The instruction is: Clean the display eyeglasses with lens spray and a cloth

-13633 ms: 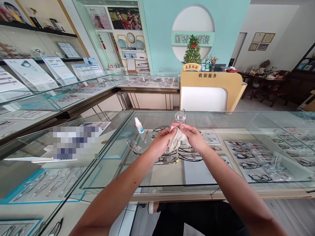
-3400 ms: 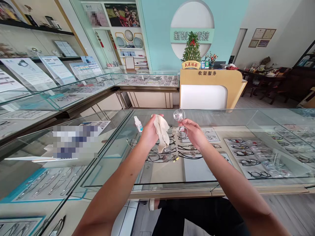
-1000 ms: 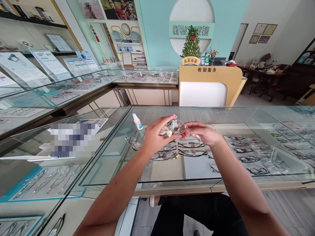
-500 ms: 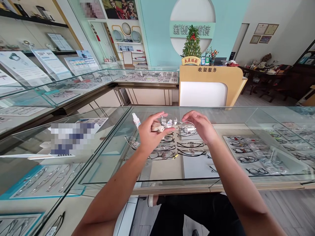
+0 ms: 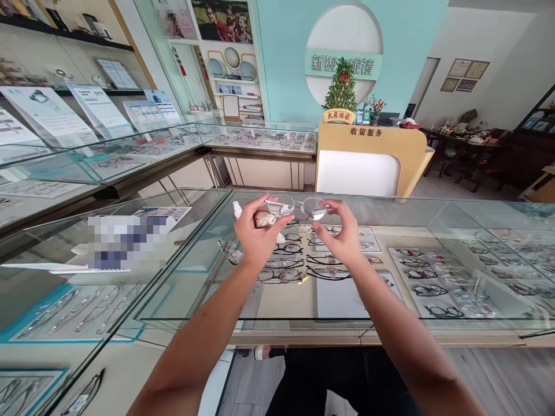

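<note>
Thin-rimmed eyeglasses (image 5: 314,208) with clear round lenses are held up above the glass counter, a small tag or sticker showing at the left lens. My left hand (image 5: 256,234) is closed on their left side, with a crumpled whitish cloth (image 5: 264,219) tucked in the same fingers. At the right end of the frame, my right hand (image 5: 342,234) curls its fingers round the side, thumb low near the right lens. Just behind my left hand stands a white bottle (image 5: 236,209), partly hidden. Another pair of glasses (image 5: 230,252) lies left of my left wrist.
Below my hands is a glass display counter (image 5: 277,319) with several rows of eyeglass frames inside. Papers (image 5: 169,216) lie on the counter at the left. A wooden cashier desk (image 5: 420,151) with a plant (image 5: 340,89) stands beyond.
My right hand has come in and closed on the right side of the eyeglasses. The glasses are now level and facing me. The view has tilted slightly up.
</note>
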`<state>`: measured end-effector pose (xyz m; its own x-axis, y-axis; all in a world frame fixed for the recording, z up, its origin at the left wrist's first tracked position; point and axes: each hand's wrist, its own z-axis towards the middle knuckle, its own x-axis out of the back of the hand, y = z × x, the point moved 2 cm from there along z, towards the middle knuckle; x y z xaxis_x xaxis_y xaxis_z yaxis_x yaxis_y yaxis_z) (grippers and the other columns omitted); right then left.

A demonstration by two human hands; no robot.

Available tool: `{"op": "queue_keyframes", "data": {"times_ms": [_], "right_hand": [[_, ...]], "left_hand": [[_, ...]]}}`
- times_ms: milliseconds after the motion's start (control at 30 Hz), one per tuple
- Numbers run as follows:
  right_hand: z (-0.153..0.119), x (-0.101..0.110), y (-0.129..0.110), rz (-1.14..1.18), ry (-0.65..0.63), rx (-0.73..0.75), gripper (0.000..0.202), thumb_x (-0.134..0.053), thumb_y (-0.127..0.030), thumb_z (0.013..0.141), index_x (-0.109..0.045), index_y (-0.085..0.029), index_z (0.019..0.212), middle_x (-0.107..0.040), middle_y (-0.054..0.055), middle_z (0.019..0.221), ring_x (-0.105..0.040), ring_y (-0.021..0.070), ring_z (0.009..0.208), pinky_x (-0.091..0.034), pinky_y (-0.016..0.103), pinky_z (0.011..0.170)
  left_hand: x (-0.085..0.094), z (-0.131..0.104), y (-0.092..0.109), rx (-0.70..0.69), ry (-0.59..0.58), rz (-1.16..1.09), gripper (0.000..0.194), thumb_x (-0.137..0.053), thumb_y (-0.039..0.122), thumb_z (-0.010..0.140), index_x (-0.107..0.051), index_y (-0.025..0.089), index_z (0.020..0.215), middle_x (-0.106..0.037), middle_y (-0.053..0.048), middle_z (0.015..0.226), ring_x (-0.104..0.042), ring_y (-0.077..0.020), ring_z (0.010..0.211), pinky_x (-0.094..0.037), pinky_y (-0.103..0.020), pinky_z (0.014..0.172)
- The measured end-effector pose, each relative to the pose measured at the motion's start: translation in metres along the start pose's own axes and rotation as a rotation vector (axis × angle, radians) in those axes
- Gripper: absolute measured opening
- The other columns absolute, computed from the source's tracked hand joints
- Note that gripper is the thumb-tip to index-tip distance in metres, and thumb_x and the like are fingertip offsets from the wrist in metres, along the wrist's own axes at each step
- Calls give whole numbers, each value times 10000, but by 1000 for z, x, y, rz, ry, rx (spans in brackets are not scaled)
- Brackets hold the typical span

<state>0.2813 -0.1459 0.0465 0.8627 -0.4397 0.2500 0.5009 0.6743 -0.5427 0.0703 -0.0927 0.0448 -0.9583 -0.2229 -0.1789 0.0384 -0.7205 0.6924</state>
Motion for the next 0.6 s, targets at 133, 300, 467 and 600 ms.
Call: {"op": "queue_keyframes", "data": {"times_ms": [133, 300, 467, 600], "right_hand": [[0, 2, -3, -35, 23, 20, 342, -729, -419, 980, -623, -277, 1272, -767, 103, 1214, -721, 287, 1163, -593, 478, 1021], [13, 16, -21, -26, 7, 100, 235, -743, -389, 989, -639, -270, 1162, -730, 69, 1099, -701, 260, 1042, -579, 441, 956], [53, 40, -62, -62, 12, 229, 259, -747, -387, 1000, -633, -286, 1210, -715, 77, 1156, -693, 277, 1086, -571, 471, 987], [78, 58, -97, -57, 22, 337, 326, -787, -363, 986, -638, -311, 1271, -688, 60, 1186, -680, 286, 1147, -566, 494, 1016]], "left_hand": [[-1, -2, 1, -36, -3, -7, 652, -1082, 280, 612, -766, 274, 1182, -761, -4, 991, -757, -235, 965, -556, -345, 865], [1, 15, 19, -162, -56, 32, 702, -1102, 406, 596, -761, 290, 1199, -733, -17, 1027, -723, -228, 921, -560, -360, 862], [-5, 60, 57, -505, 14, 159, 752, -1042, 650, 623, -737, 272, 1197, -672, -45, 1108, -639, -202, 887, -550, -371, 829], [-15, 84, 85, -783, 152, 178, 756, -922, 788, 719, -707, 269, 1225, -638, -42, 1102, -637, -217, 929, -535, -374, 797]]}}
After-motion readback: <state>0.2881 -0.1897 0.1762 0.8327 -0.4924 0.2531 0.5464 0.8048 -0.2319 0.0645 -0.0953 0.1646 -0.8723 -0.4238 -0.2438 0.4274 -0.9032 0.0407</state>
